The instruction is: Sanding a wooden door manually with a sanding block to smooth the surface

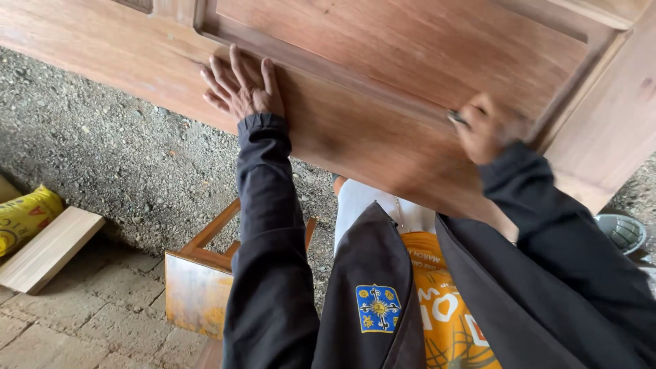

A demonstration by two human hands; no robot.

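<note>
**Panelled wooden door [383, 89] — lying flat at chest height, being worked by hand**

Resting across the upper view, raised above gravel ground [102, 150] and brick paving [96, 314]; support beneath not showing. Reddish-brown, with recessed panels and moulded frame edges.

Left hand [242, 89]: lying open, fingers spread, pressing flat on the rail near the panel moulding. Right hand [482, 130]: blurred, closing round a small dark object [456, 117], kind not telling, held against the moulding groove.

Handling, by judgement: looking heavy, rigid, smooth-faced and likely slippery under a flat palm; better gripping along the outer edges or rails than on the thinner panels.

Also lying about: wooden stool frame [205, 273] below, pale plank [48, 249], yellow sack [24, 219], grey bowl [622, 232].
</note>
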